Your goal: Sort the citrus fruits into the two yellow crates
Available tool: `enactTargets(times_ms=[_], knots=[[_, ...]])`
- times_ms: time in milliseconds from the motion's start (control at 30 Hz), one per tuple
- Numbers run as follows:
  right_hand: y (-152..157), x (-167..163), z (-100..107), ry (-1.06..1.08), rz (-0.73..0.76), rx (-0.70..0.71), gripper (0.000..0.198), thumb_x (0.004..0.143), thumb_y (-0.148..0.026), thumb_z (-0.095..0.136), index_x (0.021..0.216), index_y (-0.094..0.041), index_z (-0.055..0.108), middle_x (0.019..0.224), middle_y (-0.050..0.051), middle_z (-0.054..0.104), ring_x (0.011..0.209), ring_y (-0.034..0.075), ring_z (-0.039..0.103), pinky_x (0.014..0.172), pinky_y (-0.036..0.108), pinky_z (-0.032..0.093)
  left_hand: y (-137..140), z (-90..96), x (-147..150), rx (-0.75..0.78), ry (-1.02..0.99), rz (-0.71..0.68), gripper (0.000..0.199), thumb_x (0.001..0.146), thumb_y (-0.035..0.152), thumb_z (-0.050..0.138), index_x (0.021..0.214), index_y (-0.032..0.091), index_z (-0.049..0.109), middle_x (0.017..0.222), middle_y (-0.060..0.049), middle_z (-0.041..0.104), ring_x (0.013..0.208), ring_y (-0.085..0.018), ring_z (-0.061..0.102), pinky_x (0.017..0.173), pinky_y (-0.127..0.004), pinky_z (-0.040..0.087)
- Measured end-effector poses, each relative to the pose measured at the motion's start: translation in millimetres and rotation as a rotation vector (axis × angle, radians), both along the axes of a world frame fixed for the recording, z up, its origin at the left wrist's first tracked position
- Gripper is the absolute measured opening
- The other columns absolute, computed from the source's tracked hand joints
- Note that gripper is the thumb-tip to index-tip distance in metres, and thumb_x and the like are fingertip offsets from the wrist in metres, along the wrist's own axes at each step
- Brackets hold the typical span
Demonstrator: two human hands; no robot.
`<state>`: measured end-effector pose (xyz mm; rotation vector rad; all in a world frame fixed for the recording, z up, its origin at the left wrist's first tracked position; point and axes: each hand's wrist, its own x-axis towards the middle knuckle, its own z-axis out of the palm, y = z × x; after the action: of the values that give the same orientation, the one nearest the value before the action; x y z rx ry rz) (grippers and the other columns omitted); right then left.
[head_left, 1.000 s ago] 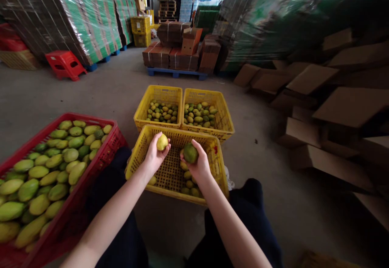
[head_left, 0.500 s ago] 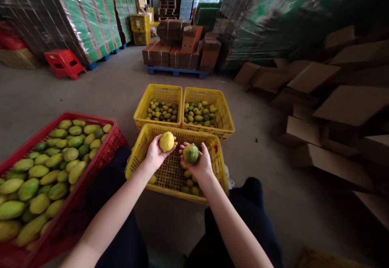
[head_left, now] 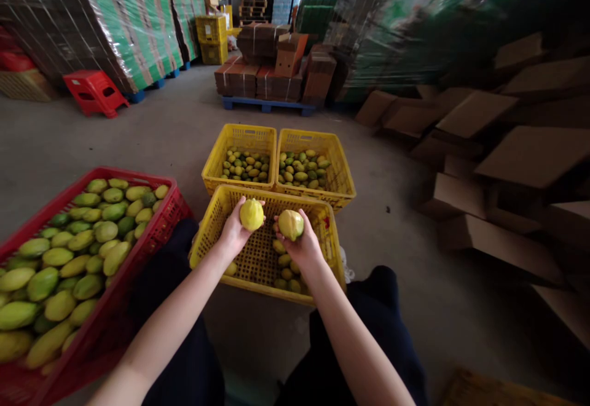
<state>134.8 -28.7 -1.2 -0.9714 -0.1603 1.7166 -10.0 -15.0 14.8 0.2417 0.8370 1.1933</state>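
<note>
My left hand (head_left: pixel 234 232) is closed around a yellow lemon (head_left: pixel 251 214), held above the near yellow crate (head_left: pixel 258 257). A little to the right, my right hand (head_left: pixel 305 247) grips a second lemon (head_left: pixel 291 225), pale yellow on top with green at its lower edge. The two fruits are apart, side by side. Below my right hand, several lemons (head_left: pixel 286 273) lie at the right side of the near crate; part of them is hidden by the hand and forearm. One more lemon (head_left: pixel 230 269) shows at its left front corner.
Two yellow crates (head_left: pixel 239 131) with greenish-yellow lemons stand just beyond. On my left is a red crate (head_left: pixel 133 177) full of lemons. Cardboard boxes (head_left: pixel 488 240) lie along the right. Farther off are a red stool (head_left: pixel 94 93) and a blue pallet (head_left: pixel 267 106) of flattened cartons.
The lemon in my right hand has been turned, showing a pale yellow side instead of a green one. The left lemon has rotated slightly. Both hands stay over the near crate.
</note>
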Motion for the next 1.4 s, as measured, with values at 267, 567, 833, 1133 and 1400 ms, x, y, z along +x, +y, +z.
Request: enactTargets(times_ms=[267,567,833,1133,1400], knots=[[-3,-2,13,0.027,-0.02,-0.021,0.025,0.084,-0.038,0.056,0.078,-0.016,0.066,0.066,0.005,0.071,0.055,0.014,0.064,0.05,0.023,0.054,-4,11.3,-1,-0.115,-0.059,0.045,0.035,0.095,0.043,0.045,0.085,0.015,0.064,0.065,-0.002,0.066,0.056,-0.015,0.066,0.052,-0.025,0.055],[-2,-3,13,0.039,-0.076,-0.095,0.011,0.074,-0.028,0.063,0.07,-0.018,0.059,0.057,0.001,0.065,0.053,0.015,0.063,0.043,0.021,0.048,-5,12.8,-4,-0.18,-0.079,0.106,0.027,0.092,0.031,0.05,0.073,0.014,0.06,0.064,-0.005,0.067,0.06,-0.017,0.068,0.055,-0.027,0.057],[-1,-7,8,-0.14,-0.053,-0.055,0.009,0.079,-0.024,0.061,0.076,-0.017,0.064,0.059,-0.001,0.067,0.047,0.012,0.06,0.04,0.021,0.047,-4,6.2,-3,-0.228,-0.206,0.127,0.03,0.094,0.038,0.047,0.083,0.013,0.062,0.071,-0.006,0.067,0.065,-0.017,0.067,0.061,-0.028,0.059],[-5,-5,11,-0.124,0.079,0.004,0.006,0.076,-0.023,0.065,0.078,-0.017,0.063,0.059,0.0,0.067,0.044,0.014,0.061,0.041,0.022,0.047,-1,8.3,-4,-0.193,-0.162,0.122,0.017,0.088,0.029,0.061,0.083,0.013,0.062,0.076,-0.006,0.067,0.072,-0.016,0.067,0.067,-0.027,0.059],[0,-2,-1,-0.054,-0.059,0.013,0.021,0.079,-0.037,0.063,0.075,-0.017,0.061,0.064,0.003,0.067,0.057,0.016,0.064,0.043,0.023,0.045,-6,7.9,-4,-0.059,-0.171,-0.05,0.028,0.085,0.035,0.063,0.1,0.012,0.069,0.085,-0.007,0.07,0.071,-0.014,0.064,0.063,-0.023,0.052]])
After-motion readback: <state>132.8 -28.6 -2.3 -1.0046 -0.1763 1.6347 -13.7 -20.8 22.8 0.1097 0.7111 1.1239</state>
